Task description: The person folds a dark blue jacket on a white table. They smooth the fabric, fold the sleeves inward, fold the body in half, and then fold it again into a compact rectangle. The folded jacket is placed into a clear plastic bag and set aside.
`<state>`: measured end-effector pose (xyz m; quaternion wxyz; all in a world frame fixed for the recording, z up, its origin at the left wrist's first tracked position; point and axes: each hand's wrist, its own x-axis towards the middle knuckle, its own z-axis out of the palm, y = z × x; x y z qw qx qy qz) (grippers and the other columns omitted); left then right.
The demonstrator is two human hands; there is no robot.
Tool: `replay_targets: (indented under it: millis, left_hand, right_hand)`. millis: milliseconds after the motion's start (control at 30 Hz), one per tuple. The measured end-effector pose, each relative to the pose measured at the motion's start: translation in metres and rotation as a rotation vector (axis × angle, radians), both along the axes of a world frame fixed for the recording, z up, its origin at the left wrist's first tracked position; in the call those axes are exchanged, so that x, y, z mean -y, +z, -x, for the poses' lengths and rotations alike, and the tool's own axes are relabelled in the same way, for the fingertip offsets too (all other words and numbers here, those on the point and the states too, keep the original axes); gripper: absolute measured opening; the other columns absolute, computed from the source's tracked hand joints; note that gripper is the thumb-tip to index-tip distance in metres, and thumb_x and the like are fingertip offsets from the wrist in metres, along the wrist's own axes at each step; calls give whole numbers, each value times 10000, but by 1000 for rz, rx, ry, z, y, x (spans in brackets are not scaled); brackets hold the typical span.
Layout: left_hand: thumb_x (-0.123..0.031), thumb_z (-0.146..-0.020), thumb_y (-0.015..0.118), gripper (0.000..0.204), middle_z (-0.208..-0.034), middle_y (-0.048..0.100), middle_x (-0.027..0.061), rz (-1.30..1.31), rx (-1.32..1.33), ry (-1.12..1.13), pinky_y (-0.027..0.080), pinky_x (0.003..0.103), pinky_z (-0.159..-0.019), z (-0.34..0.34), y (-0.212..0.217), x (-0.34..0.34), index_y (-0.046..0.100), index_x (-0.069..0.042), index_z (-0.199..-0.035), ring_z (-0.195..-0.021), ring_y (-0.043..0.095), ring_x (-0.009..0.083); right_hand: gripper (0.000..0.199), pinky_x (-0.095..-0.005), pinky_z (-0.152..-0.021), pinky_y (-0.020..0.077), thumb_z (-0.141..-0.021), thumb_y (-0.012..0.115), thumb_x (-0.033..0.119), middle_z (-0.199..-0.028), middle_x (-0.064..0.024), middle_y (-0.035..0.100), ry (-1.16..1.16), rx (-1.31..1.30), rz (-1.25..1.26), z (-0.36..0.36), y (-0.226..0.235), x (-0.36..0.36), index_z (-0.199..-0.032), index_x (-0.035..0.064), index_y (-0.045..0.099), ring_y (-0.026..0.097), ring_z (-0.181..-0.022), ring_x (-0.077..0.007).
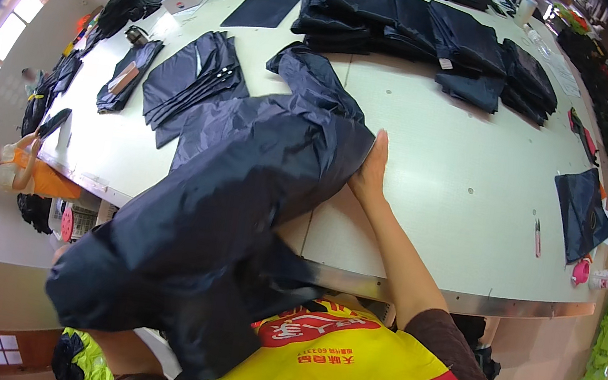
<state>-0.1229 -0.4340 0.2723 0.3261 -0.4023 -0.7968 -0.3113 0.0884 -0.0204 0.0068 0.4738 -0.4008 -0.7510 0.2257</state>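
A large piece of dark navy, slightly shiny cloth (220,178) stretches from the table across its near edge, its lower left part raised in front of me. My right hand (374,167) is closed at the cloth's right edge, part of its fingers hidden behind the fabric. Only a sliver of my left hand (59,254) shows beyond the cloth's left end; its fingers are hidden. The cloth's far end lies bunched on the white table (427,199), touching a fanned stack of dark folded pieces (200,74).
Thick piles of folded dark cloth (419,31) stand at the back. Thread snips (537,237), a dark folded piece (582,213), a pink ring-shaped object (581,272) and a small jar (606,279) lie right. A person in an orange apron (50,174) works at far left.
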Motion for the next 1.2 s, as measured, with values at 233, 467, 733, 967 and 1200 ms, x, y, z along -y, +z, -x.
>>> replay_targets:
  millis: [233, 467, 733, 967, 1200]
  left_hand:
    - [-230, -937, 429, 338, -1071, 626, 184, 12, 302, 202, 488, 368, -814, 231, 78, 228, 607, 1, -1109, -963, 613, 278]
    - [-241, -916, 449, 361, -1008, 600, 274, 471, 160, 793, 480, 393, -797, 435, 214, 129, 579, 39, -1103, -933, 590, 336]
    - [-138, -843, 417, 280, -841, 592, 227, 20, 332, -711, 464, 372, -751, 169, 225, -399, 576, 36, -993, -792, 536, 297]
    - [-211, -844, 541, 366, -1040, 550, 257, -208, 171, -1255, 433, 408, -870, -44, 31, -488, 522, 45, -1105, -991, 513, 356]
    - [-466, -838, 599, 738, -1454, 304, 205, 847, 180, -758, 189, 573, -1070, -23, -203, -287, 331, -90, -1415, -1375, 234, 361]
  right_hand:
    - [395, -421, -979, 405, -772, 615, 25, -1107, -164, 617, 390, -192, -286, 28, 113, -11, -1163, 41, 561, 564, -1068, -363]
    - [458, -340, -518, 446, -629, 713, 77, -694, -69, 543, 775, 137, -494, -70, 322, 85, -1074, 74, 605, 576, -599, -237]
    - [400, -312, -721, 402, -860, 551, 376, -895, -86, 581, 272, 9, 258, -245, 254, 121, -974, -3, 610, 526, -795, -194]
    - [485, -377, -797, 428, -957, 444, 351, -929, -169, 637, -430, 105, 744, -337, 115, 140, -994, -112, 583, 576, -871, -256]
    - [579, -451, -984, 364, -782, 673, 182, -1263, -276, 487, -630, 771, 432, -310, 54, 148, -1268, -39, 450, 455, -1170, -419]
